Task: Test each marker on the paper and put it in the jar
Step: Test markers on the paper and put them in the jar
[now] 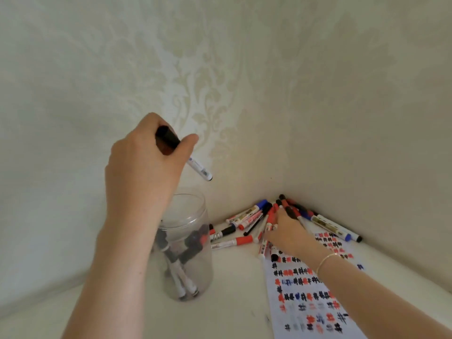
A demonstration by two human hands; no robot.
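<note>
**Marker over the jar, other hand in the pile**

Nearest me, the paper (310, 297) lies toward the table's (234, 311) right edge, covered in black, red and blue hash marks; none read as words. The jar (188, 253) stands left of it, holding several markers. My left hand (144, 167) pinches a black-capped marker (186, 155) above the jar's mouth; its label is too blurred to read. My right hand (286, 231), fingers spread, rests on the pile (247, 221) in the far corner.
</note>
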